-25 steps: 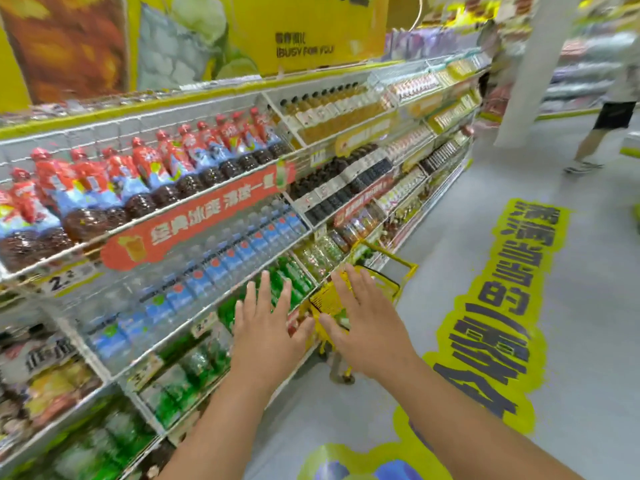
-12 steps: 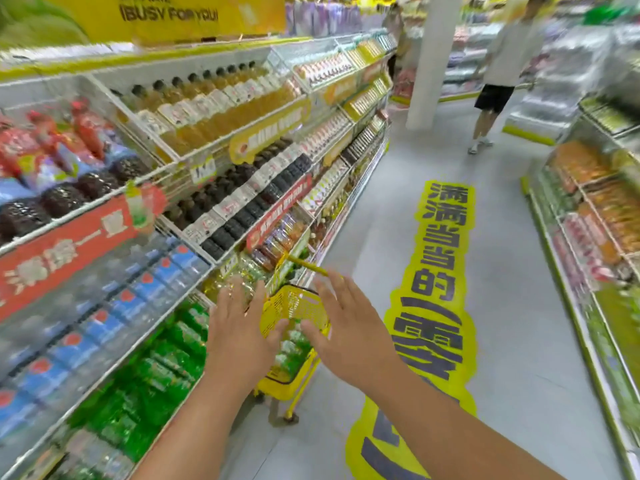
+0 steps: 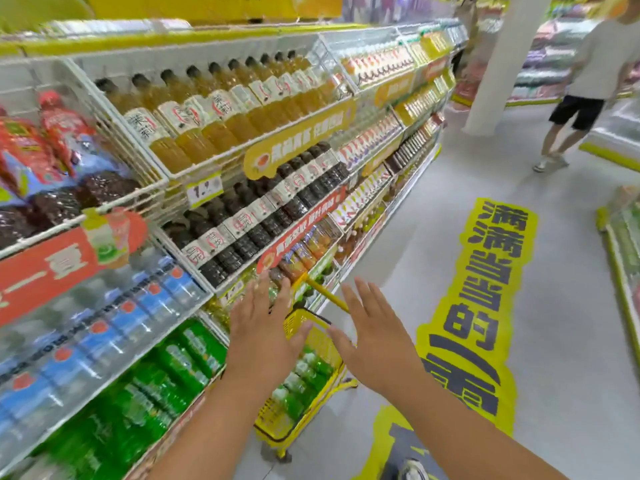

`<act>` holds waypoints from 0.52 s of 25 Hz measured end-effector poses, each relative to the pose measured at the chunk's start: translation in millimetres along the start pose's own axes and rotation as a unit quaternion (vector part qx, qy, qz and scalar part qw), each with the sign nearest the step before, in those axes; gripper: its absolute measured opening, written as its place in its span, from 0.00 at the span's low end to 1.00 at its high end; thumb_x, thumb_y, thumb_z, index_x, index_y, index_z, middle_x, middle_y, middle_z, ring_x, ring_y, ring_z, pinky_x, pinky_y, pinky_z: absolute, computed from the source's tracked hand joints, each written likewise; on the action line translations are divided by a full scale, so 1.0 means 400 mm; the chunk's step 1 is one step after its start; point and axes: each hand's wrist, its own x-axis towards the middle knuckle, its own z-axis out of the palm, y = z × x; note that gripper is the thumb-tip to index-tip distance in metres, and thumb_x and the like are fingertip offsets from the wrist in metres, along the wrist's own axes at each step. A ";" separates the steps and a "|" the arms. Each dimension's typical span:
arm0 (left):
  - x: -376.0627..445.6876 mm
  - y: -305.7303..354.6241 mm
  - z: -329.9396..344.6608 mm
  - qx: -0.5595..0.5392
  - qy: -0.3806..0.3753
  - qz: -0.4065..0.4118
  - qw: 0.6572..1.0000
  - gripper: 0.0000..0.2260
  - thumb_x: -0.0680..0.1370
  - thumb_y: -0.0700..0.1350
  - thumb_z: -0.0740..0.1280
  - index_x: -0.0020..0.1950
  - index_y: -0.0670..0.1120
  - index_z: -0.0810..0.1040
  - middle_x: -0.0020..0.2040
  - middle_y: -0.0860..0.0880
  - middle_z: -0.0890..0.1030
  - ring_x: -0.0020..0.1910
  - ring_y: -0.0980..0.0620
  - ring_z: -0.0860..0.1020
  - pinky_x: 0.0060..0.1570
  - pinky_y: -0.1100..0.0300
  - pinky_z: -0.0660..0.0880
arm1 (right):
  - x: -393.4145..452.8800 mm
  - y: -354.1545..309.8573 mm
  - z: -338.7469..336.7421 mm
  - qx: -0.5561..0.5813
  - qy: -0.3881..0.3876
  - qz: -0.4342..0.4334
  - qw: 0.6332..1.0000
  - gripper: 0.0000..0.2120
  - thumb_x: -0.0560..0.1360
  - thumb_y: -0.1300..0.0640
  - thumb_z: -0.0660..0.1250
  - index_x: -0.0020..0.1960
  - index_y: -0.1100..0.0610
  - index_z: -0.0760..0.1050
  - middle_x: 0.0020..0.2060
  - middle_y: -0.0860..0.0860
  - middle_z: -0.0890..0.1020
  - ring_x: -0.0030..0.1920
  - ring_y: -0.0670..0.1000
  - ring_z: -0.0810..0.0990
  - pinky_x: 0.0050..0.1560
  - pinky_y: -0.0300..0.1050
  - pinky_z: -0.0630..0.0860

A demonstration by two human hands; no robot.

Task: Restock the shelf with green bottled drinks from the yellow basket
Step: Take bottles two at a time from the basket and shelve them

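Note:
A yellow basket on wheels stands on the floor against the shelving, holding several green bottled drinks. Its yellow handle sticks up at an angle. My left hand is open, palm down, above the basket's left side. My right hand is open too, fingers spread, above its right rim. Neither hand holds anything. More green bottled drinks lie in rows on the lower shelf at the left, just beside the basket.
Wire shelves on the left carry yellow tea bottles, dark bottles and blue-labelled water. A yellow floor sticker runs down the aisle. A person in white shirt and black shorts stands near a white pillar.
The view has swung right and down the aisle and closed in on the basket. Both hands stay open and now hover right over the basket's top.

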 end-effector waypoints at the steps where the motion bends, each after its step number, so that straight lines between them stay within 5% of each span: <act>1: 0.023 0.005 0.020 0.007 -0.006 -0.018 1.000 0.38 0.76 0.73 0.46 0.83 0.57 0.48 0.84 0.47 0.41 0.82 0.44 0.41 0.79 0.44 0.45 | 0.041 0.029 0.012 0.001 -0.009 -0.015 1.000 0.39 0.77 0.30 0.43 0.84 0.46 0.47 0.83 0.47 0.45 0.83 0.51 0.42 0.81 0.52 0.50; 7: 0.123 0.064 0.127 0.011 0.011 -0.167 0.986 0.35 0.79 0.68 0.56 0.83 0.59 0.48 0.84 0.48 0.41 0.82 0.45 0.39 0.80 0.43 0.44 | 0.272 0.195 0.076 0.002 -0.075 -0.139 0.987 0.39 0.79 0.31 0.47 0.84 0.48 0.46 0.83 0.50 0.46 0.83 0.54 0.45 0.81 0.55 0.53; 13: 0.159 0.111 0.206 0.026 0.028 -0.270 0.962 0.37 0.77 0.71 0.48 0.83 0.58 0.48 0.83 0.49 0.39 0.82 0.45 0.39 0.80 0.43 0.46 | 0.420 0.242 0.144 0.009 -0.132 -0.218 0.967 0.39 0.79 0.33 0.48 0.83 0.52 0.51 0.83 0.53 0.50 0.83 0.57 0.48 0.80 0.58 0.57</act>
